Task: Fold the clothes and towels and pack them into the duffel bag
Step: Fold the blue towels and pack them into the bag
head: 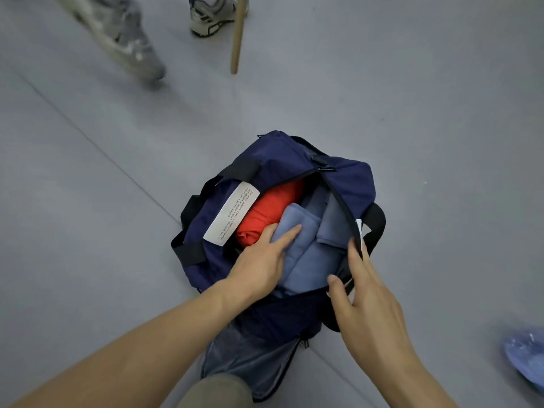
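Observation:
A navy duffel bag (347, 178) lies unzipped on the grey floor, with a white label on its left flap. Inside it sit a folded red garment (265, 213) on the left and folded blue towels (312, 254) beside it. My left hand (262, 260) presses flat on the blue towels, its straight fingers next to the red garment. My right hand (362, 293) is at the bag's right zipper edge, fingers straight and touching the rim, thumb apart at the near rim.
Another person's two grey sneakers (129, 42) stand on the floor at the top left, next to a wooden stick (238, 36). A blue plastic shoe cover (527, 354) is at the right edge. My knee (217, 390) shows at the bottom.

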A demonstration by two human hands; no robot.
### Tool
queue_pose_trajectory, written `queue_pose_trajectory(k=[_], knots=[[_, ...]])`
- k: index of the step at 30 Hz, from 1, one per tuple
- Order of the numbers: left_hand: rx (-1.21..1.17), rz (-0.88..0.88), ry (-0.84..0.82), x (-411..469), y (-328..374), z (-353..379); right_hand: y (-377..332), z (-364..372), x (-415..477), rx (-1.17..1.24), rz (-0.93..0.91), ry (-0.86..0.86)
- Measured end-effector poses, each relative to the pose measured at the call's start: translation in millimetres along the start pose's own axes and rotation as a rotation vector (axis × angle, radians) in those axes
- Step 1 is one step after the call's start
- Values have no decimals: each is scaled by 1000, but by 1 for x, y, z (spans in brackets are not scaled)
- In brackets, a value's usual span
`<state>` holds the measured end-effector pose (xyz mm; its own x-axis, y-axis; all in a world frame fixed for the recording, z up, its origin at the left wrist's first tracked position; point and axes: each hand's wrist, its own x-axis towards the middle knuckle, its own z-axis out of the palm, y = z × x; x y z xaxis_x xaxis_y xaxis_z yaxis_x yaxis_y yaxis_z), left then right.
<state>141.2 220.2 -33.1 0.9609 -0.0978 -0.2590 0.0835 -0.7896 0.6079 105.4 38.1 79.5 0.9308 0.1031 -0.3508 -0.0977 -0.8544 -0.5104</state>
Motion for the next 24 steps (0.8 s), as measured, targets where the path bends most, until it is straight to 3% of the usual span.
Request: queue_pose_trajectory(k=[5, 8, 11, 17, 20, 24], knots=[[394, 83, -78, 1, 6, -6, 4, 5, -1, -21, 4, -26], [583, 76, 25, 2, 20, -24, 8, 8, 1, -25, -5, -23], [622, 207, 142, 1, 25, -25, 12, 10, 1, -2, -1, -16], [762, 189, -36, 9, 25, -13, 22, 13, -3, 35, -135, -24], [624, 211, 37, 10, 33, -25, 43, -5, -21, 6, -236, -106], [296, 308, 392, -8, 69, -33, 119, -43, -66, -113, -202, -211]])
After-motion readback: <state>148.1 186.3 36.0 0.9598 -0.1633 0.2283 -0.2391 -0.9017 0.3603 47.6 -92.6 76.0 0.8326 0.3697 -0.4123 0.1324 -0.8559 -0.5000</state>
